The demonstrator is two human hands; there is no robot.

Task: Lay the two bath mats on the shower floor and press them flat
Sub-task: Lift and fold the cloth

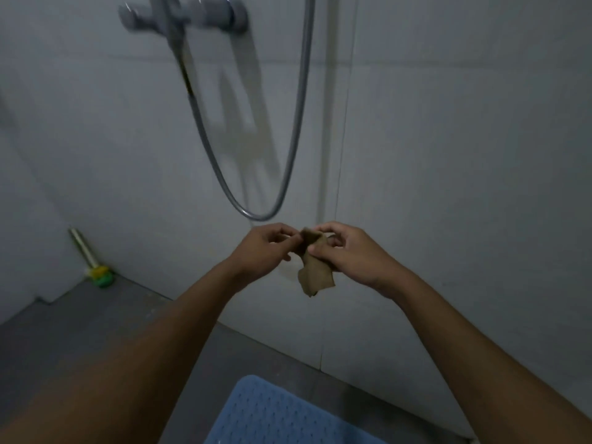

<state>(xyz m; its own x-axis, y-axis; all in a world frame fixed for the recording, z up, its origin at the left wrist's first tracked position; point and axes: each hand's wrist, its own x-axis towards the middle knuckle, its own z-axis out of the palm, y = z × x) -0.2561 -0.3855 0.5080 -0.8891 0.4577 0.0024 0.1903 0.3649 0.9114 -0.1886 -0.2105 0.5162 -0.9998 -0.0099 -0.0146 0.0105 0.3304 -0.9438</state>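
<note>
Under shower hose (259,216), left hand (261,248) and right hand (349,251) in pinch on brown rag (315,277); blue mat (272,415) below.

The grey shower floor (64,331) carries a blue perforated bath mat (275,415) and a green-headed brush (102,277)

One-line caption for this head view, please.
Left hand and right hand pinch a small brown cloth before the shower wall; a blue bath mat lies on the grey floor below.
</note>
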